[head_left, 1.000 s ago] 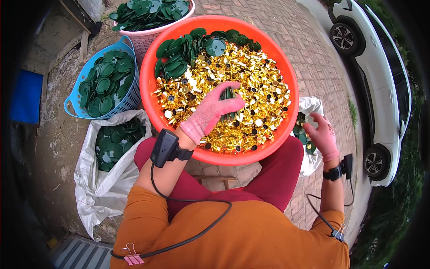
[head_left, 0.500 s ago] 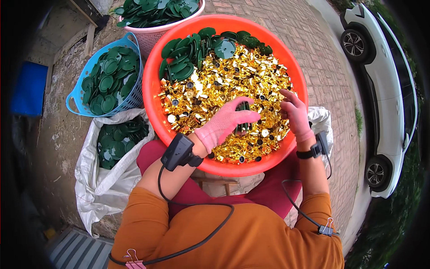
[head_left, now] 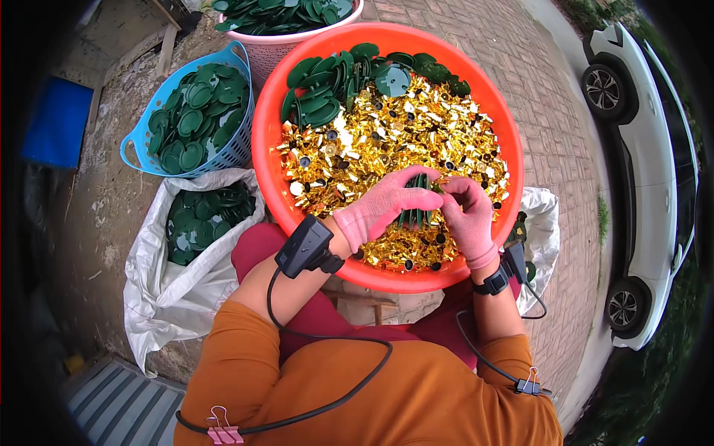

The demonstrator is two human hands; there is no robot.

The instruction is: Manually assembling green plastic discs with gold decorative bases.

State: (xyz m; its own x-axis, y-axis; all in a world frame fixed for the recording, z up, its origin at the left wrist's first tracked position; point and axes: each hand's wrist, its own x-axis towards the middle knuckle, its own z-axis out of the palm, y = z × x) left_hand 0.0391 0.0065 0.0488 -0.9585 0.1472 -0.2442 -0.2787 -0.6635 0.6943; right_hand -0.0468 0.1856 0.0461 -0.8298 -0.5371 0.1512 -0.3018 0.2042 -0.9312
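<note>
My left hand [head_left: 385,205], in a pink glove, is closed around a short stack of green discs [head_left: 414,217] standing on edge. Thumb and fingers hold the stack above the small shiny gold pieces [head_left: 416,137]. My right hand [head_left: 471,217], also gloved in pink, is pinched at the right end of the stack, close to the left fingertips. Whatever lies between its fingertips is too small to make out. Both hands are over the near part of a large red-orange basin [head_left: 265,163]. More green discs [head_left: 320,93] are heaped along its far left inside edge.
To the left stand a blue basket [head_left: 143,128] of green discs and a white sack [head_left: 160,297] with more. A pink basket [head_left: 271,53] of discs is behind the basin. Another white sack [head_left: 541,238] sits at the right. Cables run along both arms.
My right hand has moved left from the gold pieces to the held discs, its fingers coming together there. The left hand with its stack now sits slightly farther right in the picture.
</note>
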